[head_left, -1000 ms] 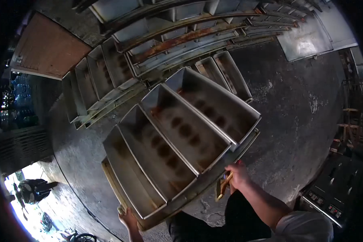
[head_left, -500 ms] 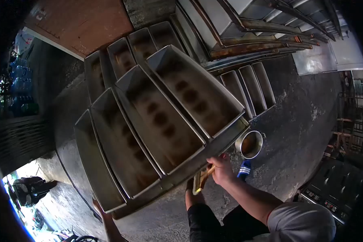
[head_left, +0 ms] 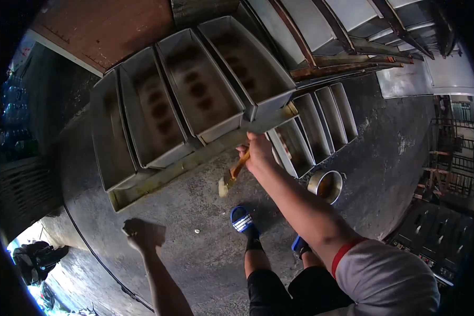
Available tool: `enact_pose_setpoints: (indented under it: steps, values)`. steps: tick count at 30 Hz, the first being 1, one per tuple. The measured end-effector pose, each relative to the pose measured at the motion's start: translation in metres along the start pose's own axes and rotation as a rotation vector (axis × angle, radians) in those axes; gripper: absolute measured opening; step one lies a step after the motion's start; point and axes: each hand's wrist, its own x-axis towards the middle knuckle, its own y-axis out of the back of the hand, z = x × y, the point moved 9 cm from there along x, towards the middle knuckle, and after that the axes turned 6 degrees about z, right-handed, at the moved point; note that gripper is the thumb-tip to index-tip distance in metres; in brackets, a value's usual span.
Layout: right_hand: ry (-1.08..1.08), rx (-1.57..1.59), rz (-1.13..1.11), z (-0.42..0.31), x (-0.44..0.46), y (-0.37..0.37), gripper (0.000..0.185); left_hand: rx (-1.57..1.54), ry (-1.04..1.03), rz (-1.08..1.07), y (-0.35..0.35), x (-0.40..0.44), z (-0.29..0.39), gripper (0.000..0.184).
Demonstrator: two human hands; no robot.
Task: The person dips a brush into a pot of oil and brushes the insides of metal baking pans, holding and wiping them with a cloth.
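Note:
My right hand (head_left: pixel 258 152) is closed around the wooden handle of a paintbrush (head_left: pixel 238 167). Its pale bristles point down and left, below the front edge of a metal tray (head_left: pixel 166 176). Several long metal loaf pans (head_left: pixel 205 110) rest on that tray, side by side, with dark round stains on their bottoms. My left hand (head_left: pixel 139 234) hangs in the air below the tray's left corner, apart from it. Its fingers are dark and smeared, so their shape is unclear.
Further long pans (head_left: pixel 324 124) stand on the floor to the right. Beside them is a round metal pot (head_left: pixel 325 186) with brownish contents. Upper right, a rack of metal sheets (head_left: pixel 347 31) leans over. A black cable (head_left: pixel 95 242) runs along the floor at left.
The tray of pans has moved up and away from me, out of both hands. My left hand has come off its corner. The brush stays in my right hand.

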Motion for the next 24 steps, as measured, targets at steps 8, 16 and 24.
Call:
enact_pose_setpoints:
  steps: [8, 16, 24]
  values:
    - [0.14, -0.663, -0.376, -0.031, -0.014, -0.003, 0.065, 1.799, -0.244, -0.251, -0.086, -0.015, -0.203, 0.045]
    - [0.355, -1.483, -0.224, -0.035, -0.039, 0.288, 0.017, 2.704, -0.255, -0.548, 0.073, -0.079, -0.243, 0.045]
    - [0.738, -1.244, 0.352, -0.154, -0.006, 0.496, 0.01, 2.442, 0.036, -0.589, 0.233, -0.162, -0.293, 0.043]
